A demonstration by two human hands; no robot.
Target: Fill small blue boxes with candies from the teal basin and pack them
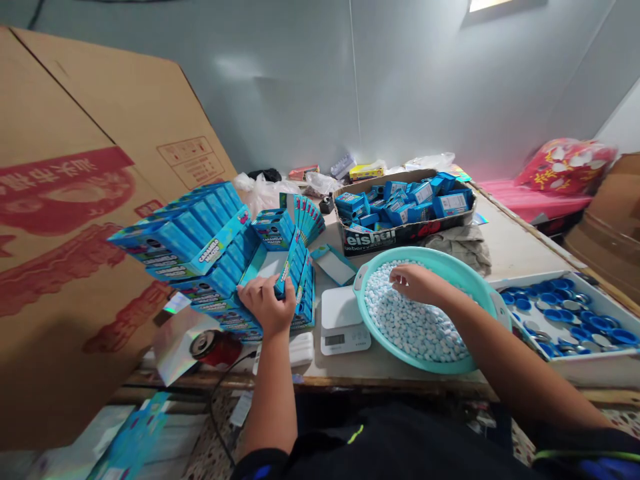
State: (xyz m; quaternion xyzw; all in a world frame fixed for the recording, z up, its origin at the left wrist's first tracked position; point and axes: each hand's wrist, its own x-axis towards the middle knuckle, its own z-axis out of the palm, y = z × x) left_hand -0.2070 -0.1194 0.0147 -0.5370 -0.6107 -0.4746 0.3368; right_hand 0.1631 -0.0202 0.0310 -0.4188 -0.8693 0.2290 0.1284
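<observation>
My left hand (pixel 268 303) is closed round a small blue candy box (pixel 289 270), pulled from a row of the same boxes standing in an open blue display carton (pixel 273 263). My right hand (pixel 417 283) reaches into a teal plastic basin (pixel 475 283) full of small white and pale blue candies (pixel 410 327); its fingers curl down into the heap, and what they pinch is hidden. A small white kitchen scale (pixel 343 321) sits between the two hands.
Stacked blue display cartons (pixel 190 237) lean at the left against a big brown cardboard box (pixel 65 233). A cardboard tray of blue boxes (pixel 405 207) stands behind the basin. A white tray of blue caps (pixel 565 313) is at right. A red can (pixel 215 347) lies near the table edge.
</observation>
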